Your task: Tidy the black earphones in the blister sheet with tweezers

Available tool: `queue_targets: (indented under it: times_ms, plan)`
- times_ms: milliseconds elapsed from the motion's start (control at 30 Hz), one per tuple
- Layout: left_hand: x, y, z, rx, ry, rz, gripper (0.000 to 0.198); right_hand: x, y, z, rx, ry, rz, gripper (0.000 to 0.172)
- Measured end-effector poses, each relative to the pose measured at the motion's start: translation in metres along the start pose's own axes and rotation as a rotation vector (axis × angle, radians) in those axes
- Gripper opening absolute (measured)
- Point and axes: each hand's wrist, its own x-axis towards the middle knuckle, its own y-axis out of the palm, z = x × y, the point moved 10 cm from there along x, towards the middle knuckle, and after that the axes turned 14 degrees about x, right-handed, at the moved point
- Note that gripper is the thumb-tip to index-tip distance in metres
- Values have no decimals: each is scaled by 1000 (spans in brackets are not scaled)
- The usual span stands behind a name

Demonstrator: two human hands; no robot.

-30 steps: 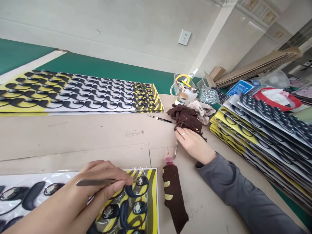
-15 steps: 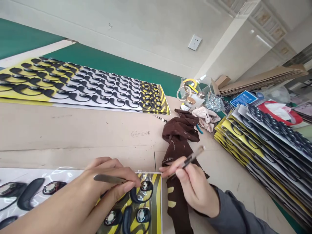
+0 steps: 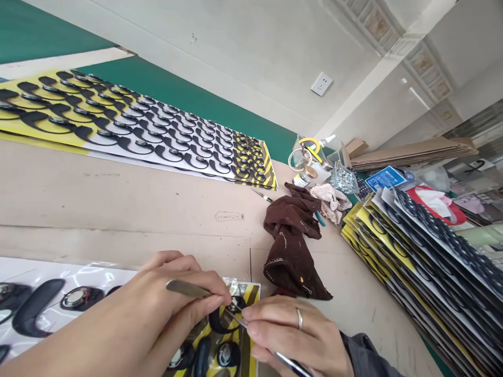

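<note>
My left hand (image 3: 184, 293) pinches metal tweezers (image 3: 186, 288), their rounded back end pointing left. Its fingertips are at a black ear-hook earphone (image 3: 218, 322) whose round silver part lies exposed. From the right, my right hand (image 3: 302, 330), with a ring on one finger, grips a slim pen-like metal tool (image 3: 291, 364). The tool's thin tip reaches the earphone near the left fingertips; exact contact is too small to tell. This earphone sits with others on a yellow-and-black striped card (image 3: 254, 335) under clear plastic.
Behind lies a long sheet of ear-hook earphones (image 3: 168, 141). A crumpled brown cloth (image 3: 293, 256) is beyond my right hand, near a small jar (image 3: 305, 177) and a pale rag (image 3: 332, 201). Stacked earphone cards (image 3: 396, 251) stand at right. A wall socket (image 3: 321, 84) is above.
My right hand has moved left and down from over the brown cloth to the earphone, turning its tool tip toward it. My left hand stays there. The view has tilted slightly.
</note>
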Motion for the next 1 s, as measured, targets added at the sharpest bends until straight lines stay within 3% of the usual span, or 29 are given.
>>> queue_targets:
  times_ms: [267,567,833,1000]
  plan:
    - [0,-4,-4,31,47,-14,26,3,9,5,-139,-44,114,9]
    - [8,-8,-11,-23,91,-29,26,10,16,9,-206,-81,97,18]
    - [-3,-12,-15,86,148,-99,26,11,25,17,-398,-129,116,19]
    - [-3,-13,-17,110,167,-74,27,7,22,38,-416,-243,88,16]
